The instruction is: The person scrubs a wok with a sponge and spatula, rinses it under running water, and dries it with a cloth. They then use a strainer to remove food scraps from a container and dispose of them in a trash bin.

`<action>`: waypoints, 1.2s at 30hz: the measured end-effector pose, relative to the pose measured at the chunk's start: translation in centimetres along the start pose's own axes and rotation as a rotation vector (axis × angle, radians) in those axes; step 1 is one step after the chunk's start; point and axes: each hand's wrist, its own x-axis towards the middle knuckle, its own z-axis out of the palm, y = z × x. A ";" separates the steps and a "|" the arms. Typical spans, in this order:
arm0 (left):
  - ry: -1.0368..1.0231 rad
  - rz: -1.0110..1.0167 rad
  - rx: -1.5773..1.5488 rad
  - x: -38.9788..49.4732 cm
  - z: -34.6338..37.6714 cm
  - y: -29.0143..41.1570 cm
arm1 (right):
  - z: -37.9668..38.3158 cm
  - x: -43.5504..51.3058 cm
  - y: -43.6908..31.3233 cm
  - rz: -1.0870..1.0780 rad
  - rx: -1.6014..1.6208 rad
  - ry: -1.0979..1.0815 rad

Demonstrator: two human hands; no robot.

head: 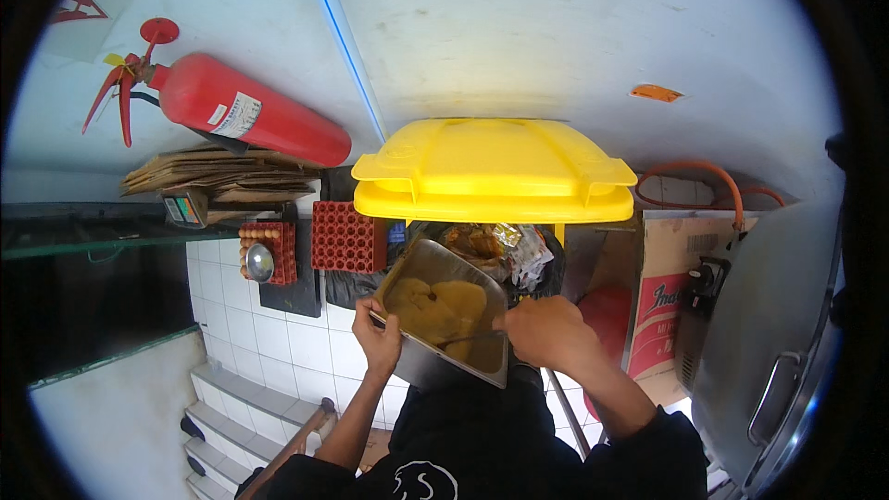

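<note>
My left hand (378, 339) grips the near left rim of a rectangular stainless steel food pan (451, 260), which is tilted. Yellowish-brown, mushy matter (430, 309) lies on the pan's bottom. Inside the pan's right side, my right hand (545, 330) is closed around the handle of a thin utensil (462, 341); its tip touches the matter, and its exact kind cannot be told. Just beyond the pan stands a waste bin with its yellow lid (493, 177) raised against the wall. Crumpled wrappers (531, 257) and other waste show in its black liner.
On the left are a red egg tray stack (347, 236), a tray of eggs with a metal bowl (260, 262), flattened cardboard (222, 173) and a wall-hung fire extinguisher (243, 107). Tiled steps (243, 423) descend at lower left. A cardboard box (660, 319) and steel equipment (757, 326) stand right.
</note>
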 end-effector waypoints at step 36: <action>0.124 -0.043 0.100 -0.3 1.5 -0.6 | 11.4 11.4 -5.3 0.046 0.071 0.185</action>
